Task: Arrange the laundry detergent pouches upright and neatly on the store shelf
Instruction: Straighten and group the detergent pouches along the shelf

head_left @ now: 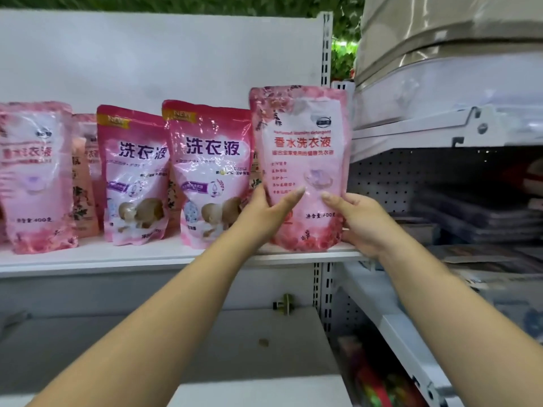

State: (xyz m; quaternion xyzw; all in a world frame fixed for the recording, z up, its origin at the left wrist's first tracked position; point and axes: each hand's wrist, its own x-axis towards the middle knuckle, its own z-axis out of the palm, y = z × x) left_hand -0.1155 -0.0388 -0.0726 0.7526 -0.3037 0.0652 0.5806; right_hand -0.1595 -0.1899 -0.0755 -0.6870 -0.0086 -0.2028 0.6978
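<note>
Both hands are gripping 1 pale pink detergent pouch (302, 165) by its lower half: the left hand (264, 214) is wrapping the left edge with its thumb lying across the front, and the right hand (360, 221) is clasping the right edge, thumb on the front. The pouch is standing upright at the right end of the white shelf (152, 255), its base touching the board. To its left, 2 darker pink pouches (205, 174) (135, 174) are standing slightly tilted, and another pale pink pouch (35, 177) is standing at the far left.
</note>
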